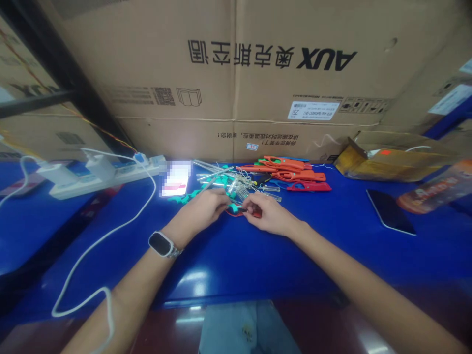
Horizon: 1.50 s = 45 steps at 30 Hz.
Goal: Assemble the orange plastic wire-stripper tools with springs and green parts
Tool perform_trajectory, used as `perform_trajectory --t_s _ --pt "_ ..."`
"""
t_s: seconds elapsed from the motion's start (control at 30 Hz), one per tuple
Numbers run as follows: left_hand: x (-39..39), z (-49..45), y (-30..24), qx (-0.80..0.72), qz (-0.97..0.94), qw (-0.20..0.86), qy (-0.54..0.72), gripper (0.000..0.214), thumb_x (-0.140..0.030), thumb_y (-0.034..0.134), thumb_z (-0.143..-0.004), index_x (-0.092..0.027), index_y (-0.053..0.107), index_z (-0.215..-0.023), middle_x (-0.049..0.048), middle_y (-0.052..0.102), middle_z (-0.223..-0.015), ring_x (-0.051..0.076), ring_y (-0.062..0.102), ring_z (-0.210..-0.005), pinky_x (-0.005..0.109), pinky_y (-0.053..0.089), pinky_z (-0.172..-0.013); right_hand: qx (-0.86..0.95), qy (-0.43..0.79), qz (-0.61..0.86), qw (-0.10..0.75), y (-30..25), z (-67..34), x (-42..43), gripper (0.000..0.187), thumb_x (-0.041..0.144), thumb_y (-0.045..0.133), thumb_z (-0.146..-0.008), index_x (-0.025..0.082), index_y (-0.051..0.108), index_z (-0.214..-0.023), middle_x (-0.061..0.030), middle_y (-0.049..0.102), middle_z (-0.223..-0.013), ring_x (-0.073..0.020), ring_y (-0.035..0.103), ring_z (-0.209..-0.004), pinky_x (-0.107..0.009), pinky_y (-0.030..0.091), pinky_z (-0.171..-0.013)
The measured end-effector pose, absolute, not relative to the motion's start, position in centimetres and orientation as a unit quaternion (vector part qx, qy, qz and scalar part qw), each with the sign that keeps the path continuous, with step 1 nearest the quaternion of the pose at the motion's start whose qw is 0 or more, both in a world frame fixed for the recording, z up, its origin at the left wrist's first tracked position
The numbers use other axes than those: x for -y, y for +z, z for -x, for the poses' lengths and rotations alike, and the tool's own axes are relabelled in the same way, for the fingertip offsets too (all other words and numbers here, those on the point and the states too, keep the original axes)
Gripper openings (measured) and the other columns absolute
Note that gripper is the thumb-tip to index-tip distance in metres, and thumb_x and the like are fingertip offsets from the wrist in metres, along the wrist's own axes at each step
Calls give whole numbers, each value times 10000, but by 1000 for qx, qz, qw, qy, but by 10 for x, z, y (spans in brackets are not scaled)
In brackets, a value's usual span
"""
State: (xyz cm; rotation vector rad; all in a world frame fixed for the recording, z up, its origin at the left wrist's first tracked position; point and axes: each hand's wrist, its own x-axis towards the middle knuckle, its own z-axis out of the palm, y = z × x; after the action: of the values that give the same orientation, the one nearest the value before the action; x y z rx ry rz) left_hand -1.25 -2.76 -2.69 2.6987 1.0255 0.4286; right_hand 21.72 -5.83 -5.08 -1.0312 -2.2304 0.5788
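My left hand (213,202), with a watch on its wrist, is closed in a pinch over the blue table, and what its fingertips hold is hidden. My right hand (268,212) faces it, thumb and fingers pressed together on a small dark piece (243,210). Between the two hands shows a small teal piece (234,208), with a red-orange wire (236,215) just below it. Right behind the hands lies a heap of clear tubes (210,175), thin white wires and more teal pieces (183,199). Orange and red tool-like casings (291,169) are piled behind my right hand.
A lit phone (177,179) lies left of the heap. Farther left are a white power strip (73,184) and a trailing white cable (106,235). A dark phone (391,211), a bottle (435,189) and an opened carton (387,157) stand right. A large cardboard box (221,98) walls the back.
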Motion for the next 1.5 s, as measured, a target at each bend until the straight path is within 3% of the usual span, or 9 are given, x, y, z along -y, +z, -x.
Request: perform_trajectory --t_s 0.13,0.3,0.43,0.57,0.87,1.03,1.27,1.5 --pt "30 5 -20 -366 -924 58 91 255 -96 498 -925 -162 744 -923 88 669 -895 222 640 -817 338 489 -732 840 239 377 307 -50 -214 61 165 92 558 -814 207 527 -927 12 554 -802 -139 539 -731 -266 439 -692" --pt "30 5 -23 -363 -922 81 107 219 -123 523 -894 -173 732 -940 82 663 -921 213 642 -840 332 501 -762 824 293 366 318 -51 -212 63 154 113 544 -834 215 478 -929 12 540 -837 -130 529 -726 -262 441 -683" --pt "34 7 -24 -369 -917 88 124 135 -269 613 -866 -181 696 -927 68 628 -912 213 618 -810 330 499 -726 811 325 360 328 -52 -212 61 129 132 550 -842 215 469 -898 10 534 -839 -129 527 -737 -263 450 -693" --pt "35 5 -25 -367 -918 82 125 260 -429 611 -902 -174 655 -879 71 594 -914 235 602 -862 352 495 -754 810 326 361 328 -53 -214 61 151 131 570 -808 219 454 -845 21 507 -804 -127 494 -707 -258 432 -660" --pt "27 13 -33 -324 -923 134 161 302 -438 573 -952 -200 660 -1117 78 570 -1064 220 579 -941 360 490 -851 818 294 369 328 -54 -217 62 233 82 549 -705 229 401 -810 21 496 -811 -138 479 -715 -264 393 -647" --pt "22 14 -41 -298 -922 164 183 290 -433 573 -961 -197 668 -1099 60 564 -1015 197 574 -894 344 492 -820 806 311 369 343 -52 -217 61 220 80 528 -689 226 418 -811 22 481 -804 -132 461 -693 -255 385 -626" --pt "25 13 -40 -297 -927 137 181 263 -398 564 -968 -195 665 -1102 73 579 -1062 220 585 -985 379 496 -889 803 284 375 365 -48 -218 63 198 92 530 -680 219 447 -808 14 509 -799 -138 480 -698 -261 403 -645" --pt "26 16 -36 -310 -921 151 182 235 -377 574 -962 -197 691 -1057 60 592 -993 210 585 -923 360 496 -850 856 142 393 305 -37 -231 66 191 111 590 -750 196 608 -920 -29 605 -855 -198 548 -834 -356 429 -809"
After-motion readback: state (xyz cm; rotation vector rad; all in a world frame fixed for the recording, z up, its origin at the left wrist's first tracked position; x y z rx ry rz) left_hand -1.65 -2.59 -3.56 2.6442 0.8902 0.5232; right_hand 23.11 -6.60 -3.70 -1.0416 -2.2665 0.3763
